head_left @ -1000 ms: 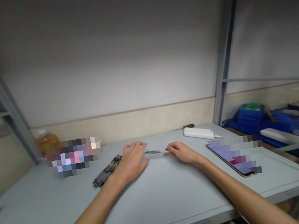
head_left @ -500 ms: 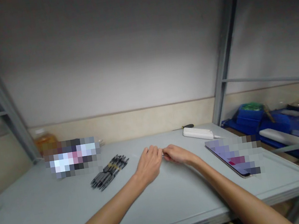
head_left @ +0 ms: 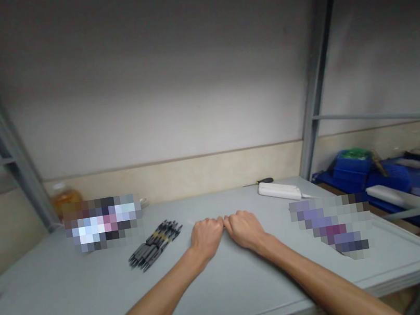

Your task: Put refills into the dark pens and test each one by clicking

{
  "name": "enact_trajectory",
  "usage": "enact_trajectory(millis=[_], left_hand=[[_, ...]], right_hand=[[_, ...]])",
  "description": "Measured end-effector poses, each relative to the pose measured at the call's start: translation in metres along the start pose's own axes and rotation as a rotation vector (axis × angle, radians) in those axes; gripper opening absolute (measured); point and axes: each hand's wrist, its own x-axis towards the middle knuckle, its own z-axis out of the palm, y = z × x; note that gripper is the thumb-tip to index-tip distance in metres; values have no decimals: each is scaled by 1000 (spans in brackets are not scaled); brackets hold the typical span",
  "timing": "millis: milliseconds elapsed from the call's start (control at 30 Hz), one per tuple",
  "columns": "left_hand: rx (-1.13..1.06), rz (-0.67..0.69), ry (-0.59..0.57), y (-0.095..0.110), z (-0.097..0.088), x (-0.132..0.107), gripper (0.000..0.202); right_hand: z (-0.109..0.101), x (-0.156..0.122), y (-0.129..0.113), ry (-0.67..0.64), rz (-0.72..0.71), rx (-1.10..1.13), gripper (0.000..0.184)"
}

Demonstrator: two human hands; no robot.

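My left hand point(head_left: 207, 238) and my right hand point(head_left: 246, 229) meet above the middle of the table, both curled closed with their knuckles nearly touching. A small pale sliver shows in the narrow gap between them; the fingers hide the rest, so I cannot make out what it is. Left of my left hand lies a bundle of black and grey pens point(head_left: 155, 245) with a yellowish band across it. To the right of my right hand, a flat device point(head_left: 333, 228) lies on the table, its surface blurred out.
A white power strip point(head_left: 279, 190) with a cable lies at the back right, and a screwdriver point(head_left: 264, 181) behind it. At the back left stand a bottle of amber liquid point(head_left: 66, 197) and a blurred-out object point(head_left: 105, 223). Metal posts point(head_left: 317, 68) frame the grey table point(head_left: 230, 291).
My right hand has turned from a side-on pinch to a closed fist with its back up. Both hands sit slightly lower in view, still close together.
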Motion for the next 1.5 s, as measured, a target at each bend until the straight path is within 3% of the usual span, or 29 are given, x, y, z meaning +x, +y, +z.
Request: enact_trajectory(millis=[100, 300, 433, 633, 933, 1067, 1300, 1500], left_hand=[[-76, -13, 17, 0, 0, -2, 23], [-347, 220, 206, -15, 2, -7, 20], [-500, 288, 222, -25, 8, -6, 25], [-778, 118, 164, -32, 15, -2, 36], [-1153, -105, 36, -37, 19, 2, 42], [-1302, -71, 145, -35, 19, 1, 33], [-1202, -127, 298, -40, 12, 0, 28], [-1250, -221, 291, -43, 18, 5, 40]], right_hand=[[-2, -1, 2, 48, -36, -65, 50], [-1, 1, 25, 74, -18, -92, 52], [1, 3, 35, 46, -27, -66, 54], [0, 2, 34, 55, -151, 84, 49], [4, 2, 42, 201, -327, 372, 19], [7, 5, 47, 237, -281, 471, 17], [5, 9, 50, 206, -240, 641, 17], [0, 9, 53, 255, -228, 729, 20]])
